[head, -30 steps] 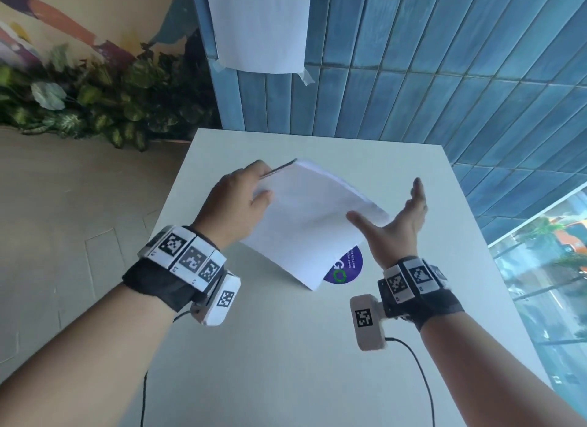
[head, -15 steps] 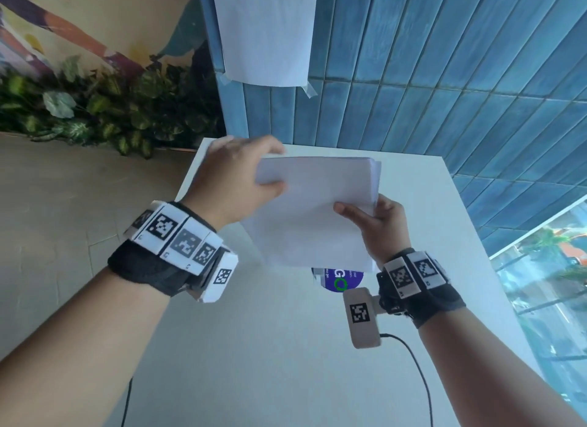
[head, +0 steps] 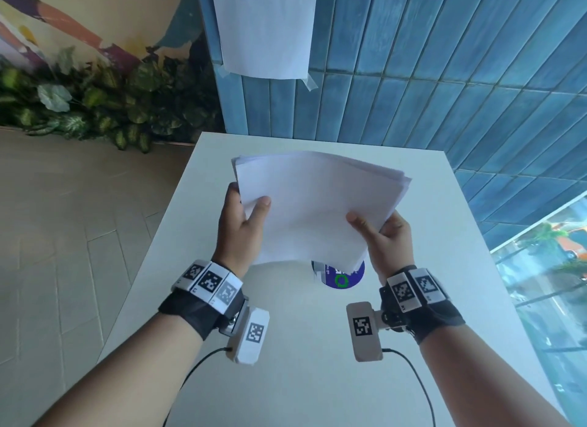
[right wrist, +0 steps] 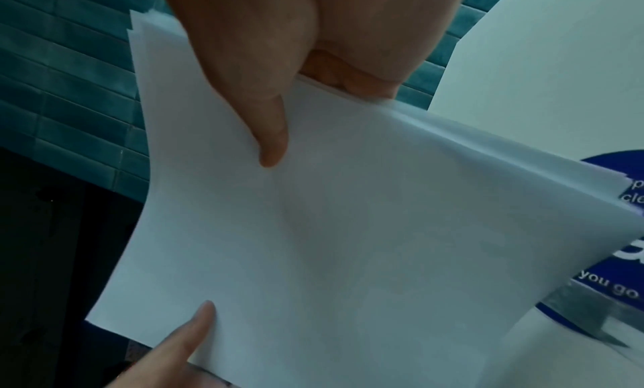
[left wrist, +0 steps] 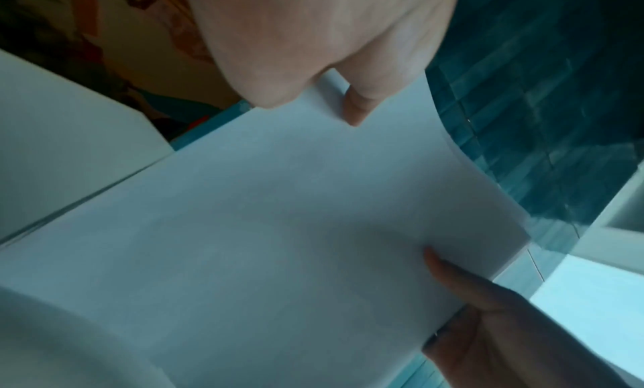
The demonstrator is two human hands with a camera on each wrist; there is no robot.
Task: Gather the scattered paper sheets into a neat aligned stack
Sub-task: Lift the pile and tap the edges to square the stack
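A bundle of white paper sheets [head: 314, 204] is held in the air above the white table [head: 286, 347]. My left hand [head: 244, 217] pinches its left edge, thumb on top and fingers underneath. My right hand [head: 381, 232] pinches the right edge the same way. The sheets' far right corners [head: 403, 180] fan out slightly and do not line up. In the left wrist view the paper sheets [left wrist: 278, 228] fill the frame under my left thumb [left wrist: 359, 107]. In the right wrist view my right thumb [right wrist: 272, 135] lies on the paper sheets [right wrist: 331, 242], whose edges are staggered.
A round blue sticker [head: 343, 279] lies on the table under the bundle's lower corner. A white sheet [head: 263, 29] is taped to the blue tiled wall [head: 444, 77] behind the table. Plants [head: 95, 108] line the floor at left. A window [head: 546, 283] is at right.
The bundle has been lifted off the table and turned from tilted to nearly level. My right hand went from open beside it to pinching its right edge. My left hand shifted down the left edge.
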